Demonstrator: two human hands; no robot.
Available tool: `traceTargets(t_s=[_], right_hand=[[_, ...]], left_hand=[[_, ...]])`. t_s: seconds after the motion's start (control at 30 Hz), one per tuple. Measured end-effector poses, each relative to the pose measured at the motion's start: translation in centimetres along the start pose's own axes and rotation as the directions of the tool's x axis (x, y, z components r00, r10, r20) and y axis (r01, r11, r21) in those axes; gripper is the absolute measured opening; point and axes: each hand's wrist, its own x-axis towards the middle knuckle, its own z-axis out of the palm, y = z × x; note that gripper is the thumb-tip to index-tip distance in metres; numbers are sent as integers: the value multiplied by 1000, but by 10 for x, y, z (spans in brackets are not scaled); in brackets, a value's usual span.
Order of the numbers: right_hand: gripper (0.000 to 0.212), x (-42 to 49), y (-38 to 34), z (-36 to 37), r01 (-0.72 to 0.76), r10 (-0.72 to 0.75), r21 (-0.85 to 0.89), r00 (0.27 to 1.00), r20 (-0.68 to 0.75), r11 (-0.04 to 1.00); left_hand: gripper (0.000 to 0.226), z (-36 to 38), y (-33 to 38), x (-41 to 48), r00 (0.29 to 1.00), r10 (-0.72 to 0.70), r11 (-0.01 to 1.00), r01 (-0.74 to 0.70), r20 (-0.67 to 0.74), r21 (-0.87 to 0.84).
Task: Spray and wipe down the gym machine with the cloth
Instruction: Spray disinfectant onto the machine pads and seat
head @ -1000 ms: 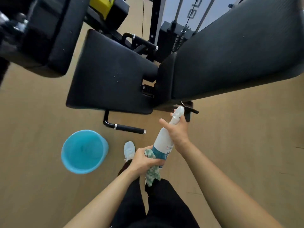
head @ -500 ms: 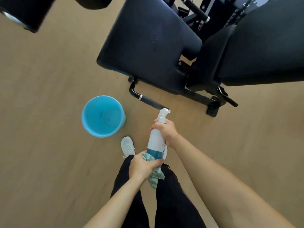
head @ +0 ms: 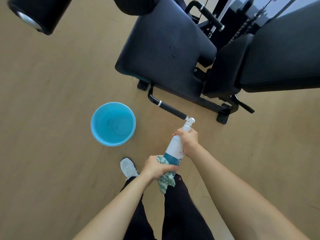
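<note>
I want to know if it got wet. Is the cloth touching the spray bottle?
Touching. The head view shows the left hand pressing the cloth against the bottom of the spray bottle, with no gap between them.

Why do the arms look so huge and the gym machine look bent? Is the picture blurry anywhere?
Head view: the wide-angle lens stretches the forearms near the bottom edge and bows the seat pad; the foam roller at the top-left corner is smeared; the spray bottle and bucket near the centre look fairly sharp; light is soft, shadows faint.

matt padded seat (head: 162,49), seemingly plastic bucket (head: 97,135)
</note>
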Motion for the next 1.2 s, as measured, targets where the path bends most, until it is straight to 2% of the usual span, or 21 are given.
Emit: traceTargets(t_s=[0.13, 0.23, 0.33, 0.4, 0.53, 0.77, 0.97, 1.1, 1.2], right_hand=[[45, -31, 3, 16, 54, -54, 19, 998, 19, 998], [53, -63, -5, 36, 146, -143, -25, 986, 88, 989], [45, -96, -20, 63, 267, -246, -109, 954, 171, 958], [43, -114, -32, 81, 340, -296, -169, 924, 242, 925], [43, -144, -62, 125, 445, -346, -256, 870, 350, 858], [40, -143, -136, 212, 580, -410, -240, 759, 506, 778], [36, -127, -205, 286, 685, -493, -278, 696, 521, 674], [26, -115, -243, 336, 695, -489, -329, 698, 524, 639], [32, -105, -269, 380, 695, -482, -379, 707, 517, 611]], left_hand=[[53, -29, -15, -14, 993, 64, 998, -66, 97, 22], [45, -65, -24, -32, 980, 122, 992, -115, 155, -56], [41, -120, -28, -51, 984, 174, 973, -166, 34, -160], [22, -157, -22, -60, 972, 213, 951, -229, -94, -209], [18, -214, 8, -73, 935, 269, 929, -315, -232, -193], [6, -273, 60, -72, 831, 341, 871, -455, -440, -184], [18, -308, 81, -62, 836, 340, 839, -476, -431, -263], [24, -346, 94, -50, 825, 358, 809, -508, -438, -296], [32, -386, 107, -34, 832, 400, 786, -527, -383, -323]])
